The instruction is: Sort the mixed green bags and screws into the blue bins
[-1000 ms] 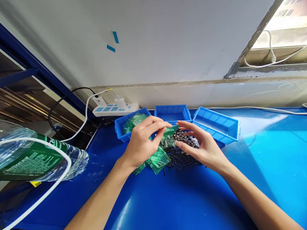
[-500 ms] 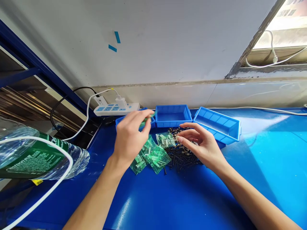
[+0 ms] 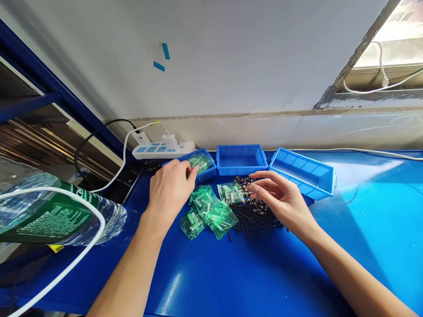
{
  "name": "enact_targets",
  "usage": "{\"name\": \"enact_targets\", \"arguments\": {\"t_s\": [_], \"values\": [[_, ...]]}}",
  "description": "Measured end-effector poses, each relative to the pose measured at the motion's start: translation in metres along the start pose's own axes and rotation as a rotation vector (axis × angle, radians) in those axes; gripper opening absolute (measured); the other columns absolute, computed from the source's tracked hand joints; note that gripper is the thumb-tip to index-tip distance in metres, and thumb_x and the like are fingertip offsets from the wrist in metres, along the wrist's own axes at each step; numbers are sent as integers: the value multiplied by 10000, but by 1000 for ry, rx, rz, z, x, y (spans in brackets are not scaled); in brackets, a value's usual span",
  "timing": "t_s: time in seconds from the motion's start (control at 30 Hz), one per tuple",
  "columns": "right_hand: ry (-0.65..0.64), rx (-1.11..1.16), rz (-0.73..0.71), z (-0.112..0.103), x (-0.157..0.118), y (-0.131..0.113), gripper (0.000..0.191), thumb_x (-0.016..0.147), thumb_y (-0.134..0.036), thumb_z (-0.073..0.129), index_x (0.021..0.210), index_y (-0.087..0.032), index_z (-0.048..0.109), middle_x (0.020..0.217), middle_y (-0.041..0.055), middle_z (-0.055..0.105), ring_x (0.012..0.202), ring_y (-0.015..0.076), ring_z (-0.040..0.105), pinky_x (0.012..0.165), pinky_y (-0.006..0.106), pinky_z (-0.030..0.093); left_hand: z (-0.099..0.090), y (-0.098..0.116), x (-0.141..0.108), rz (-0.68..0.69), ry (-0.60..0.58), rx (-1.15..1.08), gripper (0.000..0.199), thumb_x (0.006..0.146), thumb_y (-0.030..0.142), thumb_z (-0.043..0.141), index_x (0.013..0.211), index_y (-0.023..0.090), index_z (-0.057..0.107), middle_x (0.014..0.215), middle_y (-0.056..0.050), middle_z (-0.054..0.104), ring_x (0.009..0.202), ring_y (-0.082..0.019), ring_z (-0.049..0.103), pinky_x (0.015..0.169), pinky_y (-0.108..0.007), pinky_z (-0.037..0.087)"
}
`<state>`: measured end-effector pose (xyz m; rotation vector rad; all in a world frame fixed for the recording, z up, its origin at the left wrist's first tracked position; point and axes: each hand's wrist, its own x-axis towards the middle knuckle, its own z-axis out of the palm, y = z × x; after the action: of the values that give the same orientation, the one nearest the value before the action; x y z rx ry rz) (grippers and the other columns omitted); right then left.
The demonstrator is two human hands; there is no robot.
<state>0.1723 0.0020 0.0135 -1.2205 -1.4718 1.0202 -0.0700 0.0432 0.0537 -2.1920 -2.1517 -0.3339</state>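
My left hand (image 3: pixel 172 187) is beside the left blue bin (image 3: pixel 206 175), thumb and index finger apart, the other fingers curled and partly hidden. In that bin lies a clear green packet (image 3: pixel 202 162) of small pale parts, close to my fingertips. Below the bin, several similar green packets (image 3: pixel 218 218) overlap on the blue table. Just right of them, a smaller packet (image 3: pixel 230 193) rests against a heap of dark screws (image 3: pixel 253 218). Over the heap's right side hovers my right hand (image 3: pixel 280 193), its fingers loosely bent and apart with nothing between them.
A middle blue bin (image 3: pixel 242 169) and a tilted right blue bin (image 3: pixel 302 174) stand along the wall. Behind the left bin is a white power strip (image 3: pixel 161 150) with plugs. A large water bottle (image 3: pixel 59 211) lies at left, with a white cable (image 3: pixel 95 237) crossing in front.
My left hand has come down and left from above the left bin; the green packet it held now lies in that bin. My right hand stays nearly still over the screws.
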Motion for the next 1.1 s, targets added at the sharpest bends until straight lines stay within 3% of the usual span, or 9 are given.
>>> {"name": "enact_targets", "arguments": {"t_s": [0.07, 0.13, 0.23, 0.3, 0.47, 0.57, 0.67, 0.83, 1.1], "values": [[-6, -75, -32, 0, 0, 2, 249, 902, -420, 680, 1048, -219, 694, 850, 43, 800, 731, 198, 761, 695, 333, 617, 1, 1, 0, 82, 81, -73, 302, 1012, 348, 536, 812, 192, 700, 875, -87, 709, 763, -257, 684, 614, -329, 431], [-4, -185, -118, 1, -1, 5, 194, 915, -374, 674, 1028, -219, 705, 855, 40, 796, 750, 195, 752, 677, 318, 597, 2, 2, -1, 221, 56, -190, 258, 1006, 316, 533, 841, 198, 693, 859, -61, 700, 737, -218, 668, 641, -316, 461], [-31, -346, -281, 3, -3, 9, 145, 922, -293, 679, 1042, -217, 708, 920, 41, 796, 785, 188, 737, 717, 319, 594, 3, 2, -8, 394, -209, -283, 194, 992, 337, 553, 922, 226, 697, 838, -24, 704, 713, -194, 670, 631, -298, 485], [-72, -431, -361, 5, -5, 10, 170, 924, -275, 694, 1083, -213, 705, 996, 56, 794, 844, 199, 739, 771, 336, 603, 4, -1, -15, 415, -337, -240, 186, 974, 353, 582, 1052, 246, 713, 934, -36, 734, 799, -222, 710, 669, -311, 523], [-162, -591, -489, 9, -10, 7, 296, 932, -329, 717, 1187, -180, 695, 1202, 138, 751, 1095, 273, 709, 944, 432, 600, 0, -8, -34, 372, -407, -130, 648, 853, 262, 688, 1481, 339, 549, 1374, -83, 655, 1243, -324, 670, 972, -399, 569], [-204, -721, -521, 16, -12, 8, 515, 903, -469, 757, 1304, -157, 673, 1384, 181, 693, 1266, 363, 636, 1032, 550, 564, -4, -5, -39, 291, -500, -30, 986, 684, 35, 692, 1573, 384, 447, 1479, -86, 590, 1364, -356, 597, 970, -387, 578], [-269, -824, -541, 23, -13, 12, 747, 869, -551, 778, 1451, -120, 595, 1529, 197, 593, 1440, 454, 487, 1108, 657, 492, -4, 1, -37, 251, -573, -13, 1092, 625, -24, 701, 1595, 387, 414, 1503, -105, 560, 1310, -364, 634, 883, -350, 593], [-300, -770, -530, 26, -12, 18, 487, 885, -385, 807, 1281, -124, 694, 1336, 160, 741, 1433, 429, 509, 1117, 622, 503, 5, 0, -27, 269, -605, -157, 967, 697, 92, 788, 1558, 391, 464, 1424, -71, 572, 1119, -304, 706, 685, -273, 556], [-156, -459, -410, 2, -4, 18, 159, 875, -236, 792, 1027, -229, 749, 1067, 86, 808, 1253, 324, 638, 1001, 505, 580, 18, 12, -15, 378, -438, -460, 608, 791, 181, 799, 1369, 295, 651, 1278, -50, 652, 958, -233, 709, 810, -328, 603]]}}
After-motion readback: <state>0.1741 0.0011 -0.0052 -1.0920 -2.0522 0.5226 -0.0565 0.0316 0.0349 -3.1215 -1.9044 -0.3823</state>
